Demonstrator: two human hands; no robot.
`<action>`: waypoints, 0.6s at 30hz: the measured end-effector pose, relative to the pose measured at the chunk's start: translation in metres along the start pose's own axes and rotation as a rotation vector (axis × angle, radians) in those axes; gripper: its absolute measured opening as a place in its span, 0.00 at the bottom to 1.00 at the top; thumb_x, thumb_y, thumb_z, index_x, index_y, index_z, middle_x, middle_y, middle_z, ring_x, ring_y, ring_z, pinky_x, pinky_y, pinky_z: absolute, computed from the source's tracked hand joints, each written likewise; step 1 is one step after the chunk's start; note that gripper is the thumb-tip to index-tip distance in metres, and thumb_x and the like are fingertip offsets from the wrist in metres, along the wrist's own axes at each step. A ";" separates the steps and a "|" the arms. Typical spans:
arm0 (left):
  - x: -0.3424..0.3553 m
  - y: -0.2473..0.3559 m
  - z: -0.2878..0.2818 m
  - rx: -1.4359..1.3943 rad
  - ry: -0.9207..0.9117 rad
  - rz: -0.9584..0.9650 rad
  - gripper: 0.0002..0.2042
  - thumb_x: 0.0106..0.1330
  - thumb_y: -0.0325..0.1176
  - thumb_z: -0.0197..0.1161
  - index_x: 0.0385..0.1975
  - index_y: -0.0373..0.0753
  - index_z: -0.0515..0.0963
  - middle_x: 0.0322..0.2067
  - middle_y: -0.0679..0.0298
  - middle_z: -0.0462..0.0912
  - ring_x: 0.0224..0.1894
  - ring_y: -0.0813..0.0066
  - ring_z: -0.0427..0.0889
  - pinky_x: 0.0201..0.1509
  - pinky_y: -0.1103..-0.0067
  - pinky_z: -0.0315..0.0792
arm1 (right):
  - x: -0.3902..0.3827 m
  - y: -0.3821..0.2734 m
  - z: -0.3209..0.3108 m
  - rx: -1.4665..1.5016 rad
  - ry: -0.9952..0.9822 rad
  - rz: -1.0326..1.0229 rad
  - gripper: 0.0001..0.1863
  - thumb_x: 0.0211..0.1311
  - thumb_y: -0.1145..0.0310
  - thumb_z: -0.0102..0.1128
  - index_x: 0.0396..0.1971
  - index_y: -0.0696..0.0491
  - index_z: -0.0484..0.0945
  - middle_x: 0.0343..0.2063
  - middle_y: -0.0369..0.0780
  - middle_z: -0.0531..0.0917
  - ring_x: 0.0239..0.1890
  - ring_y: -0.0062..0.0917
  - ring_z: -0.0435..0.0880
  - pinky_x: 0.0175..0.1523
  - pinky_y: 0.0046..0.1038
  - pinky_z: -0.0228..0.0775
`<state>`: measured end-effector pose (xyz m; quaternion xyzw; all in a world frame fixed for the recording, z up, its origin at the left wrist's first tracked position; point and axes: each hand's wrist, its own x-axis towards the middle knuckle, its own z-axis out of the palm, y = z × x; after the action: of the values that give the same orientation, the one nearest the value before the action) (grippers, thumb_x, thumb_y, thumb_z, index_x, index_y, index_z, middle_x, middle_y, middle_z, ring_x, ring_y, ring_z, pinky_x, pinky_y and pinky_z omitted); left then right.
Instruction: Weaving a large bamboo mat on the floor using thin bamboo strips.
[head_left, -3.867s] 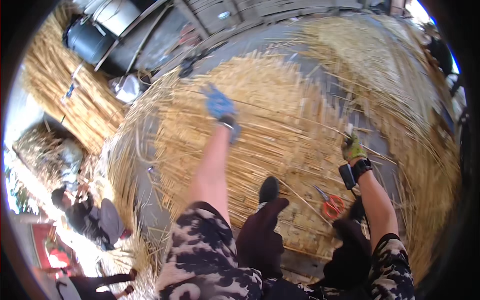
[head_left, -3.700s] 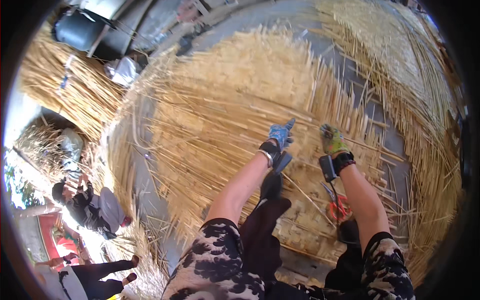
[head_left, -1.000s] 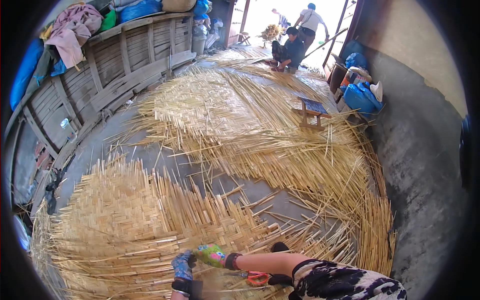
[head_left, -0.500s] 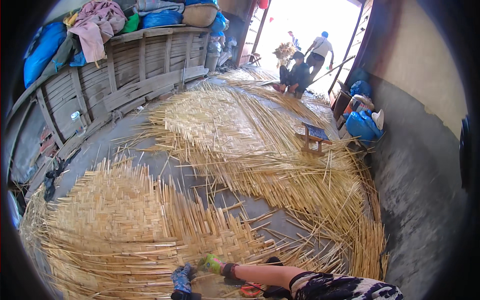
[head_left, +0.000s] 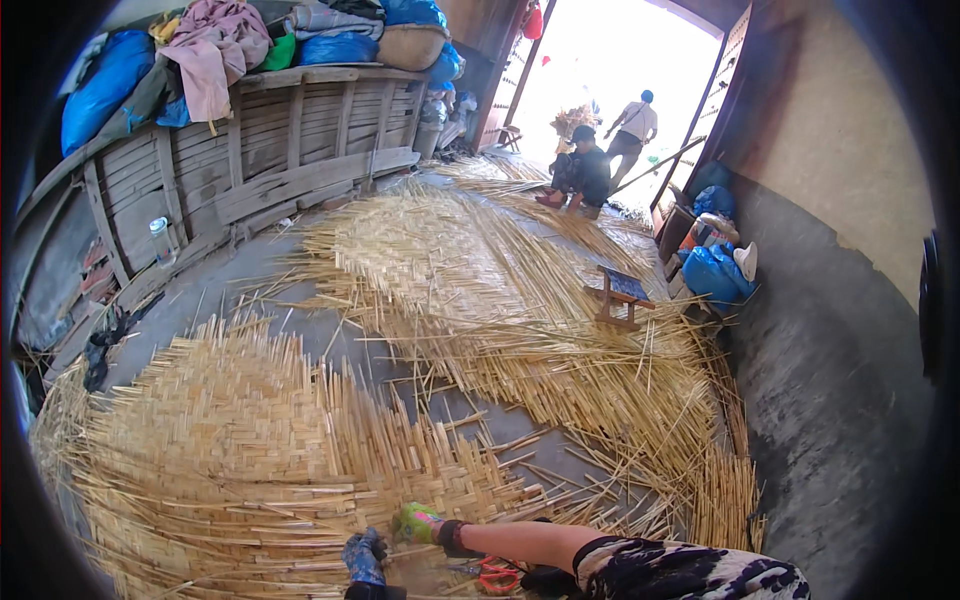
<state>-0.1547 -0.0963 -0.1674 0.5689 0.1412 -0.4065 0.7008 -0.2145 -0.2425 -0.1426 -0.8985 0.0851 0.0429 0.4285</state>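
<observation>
1. Hands of the person are near each other at the near mat [head_left: 230,420], with a narrow gap between; the green-gloved right hand [head_left: 418,522] is slightly farther out than the blue-gloved left hand [head_left: 364,557].
2. Fingers on the left look curled, those on the right are blurred; whether either hand is clamped on a strip, one cannot tell.
3. Near mat, pale and woven, lies spread on the grey floor [head_left: 195,303] beneath both hands; long strips [head_left: 245,510] run across its lower part, and split ends fringe its far edge.
4. Scissors [head_left: 498,575] with red-orange handles show at the near mat's lower right, just beside the right forearm [head_left: 525,541].
5. Beyond the near mat, across a strip of floor, lies a far mat [head_left: 430,240]; a low stool [head_left: 622,293] stands on its right part.
6. Left of and beyond the near mat runs a slatted wooden panel [head_left: 265,150], bundles and a pink cloth [head_left: 215,50] along its top; a clear jar [head_left: 161,240] is beside its foot.
7. Farthest from the near mat, by a bright doorway [head_left: 630,50], a co-worker [head_left: 582,172] crouches; another person [head_left: 635,130] is upright behind.
</observation>
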 end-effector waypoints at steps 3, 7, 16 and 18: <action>0.009 -0.002 -0.006 -0.032 -0.022 0.035 0.09 0.52 0.37 0.59 0.20 0.39 0.70 0.14 0.67 0.72 0.15 0.77 0.71 0.13 0.84 0.64 | 0.004 -0.013 0.000 -0.281 0.012 0.205 0.12 0.33 0.61 0.58 0.18 0.53 0.77 0.19 0.45 0.76 0.24 0.40 0.74 0.28 0.33 0.66; 0.003 0.007 0.003 -0.136 -0.059 0.038 0.09 0.51 0.35 0.61 0.21 0.37 0.72 0.15 0.64 0.74 0.15 0.78 0.72 0.15 0.84 0.67 | 0.018 0.042 0.013 0.140 -0.035 0.000 0.11 0.34 0.62 0.56 0.18 0.53 0.77 0.19 0.45 0.76 0.24 0.38 0.75 0.28 0.31 0.67; 0.016 -0.005 -0.030 0.433 -0.049 0.256 0.12 0.55 0.42 0.56 0.15 0.42 0.70 0.12 0.68 0.70 0.13 0.78 0.66 0.16 0.79 0.60 | 0.017 0.034 0.024 0.012 -0.111 -0.066 0.09 0.36 0.71 0.59 0.23 0.56 0.78 0.22 0.42 0.79 0.26 0.25 0.78 0.29 0.26 0.69; 0.007 0.020 -0.018 0.891 -0.015 0.237 0.21 0.58 0.48 0.46 0.10 0.38 0.67 0.13 0.68 0.69 0.14 0.78 0.61 0.18 0.75 0.53 | 0.018 0.036 0.020 -0.034 -0.111 -0.202 0.11 0.36 0.70 0.59 0.26 0.55 0.77 0.28 0.42 0.79 0.30 0.27 0.78 0.34 0.29 0.69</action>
<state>-0.1310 -0.0820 -0.1644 0.8239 -0.1183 -0.3486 0.4308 -0.2038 -0.2517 -0.1852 -0.9059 -0.0305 0.0505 0.4195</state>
